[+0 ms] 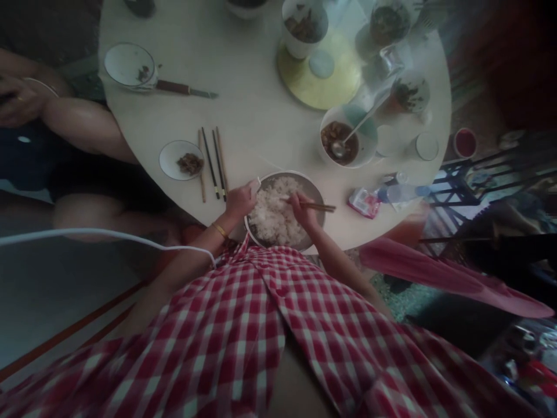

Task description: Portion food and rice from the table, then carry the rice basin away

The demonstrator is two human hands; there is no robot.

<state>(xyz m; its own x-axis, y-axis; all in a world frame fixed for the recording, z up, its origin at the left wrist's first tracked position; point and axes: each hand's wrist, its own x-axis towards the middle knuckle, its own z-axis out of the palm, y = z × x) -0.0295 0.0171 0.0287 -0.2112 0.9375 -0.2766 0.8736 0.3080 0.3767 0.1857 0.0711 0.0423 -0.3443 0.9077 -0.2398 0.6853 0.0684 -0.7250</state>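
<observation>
A metal bowl (312, 187) heaped with white rice (274, 217) sits at the near edge of the round table (243, 128). My left hand (240, 200), with a gold bangle on the wrist, grips the bowl's left rim. Over the rice, my right hand (302, 210) is closed on a pair of wooden chopsticks (319, 206); their ends stick out to the right.
Spare chopsticks (213, 162) lie beside a small dish (180, 159) of scraps. A soup bowl with a ladle (343, 142), other bowls, a knife (185, 90), a yellow mat (319, 81) and a packet (364, 202) are on the table. Another person's arm (82, 125) rests at the left.
</observation>
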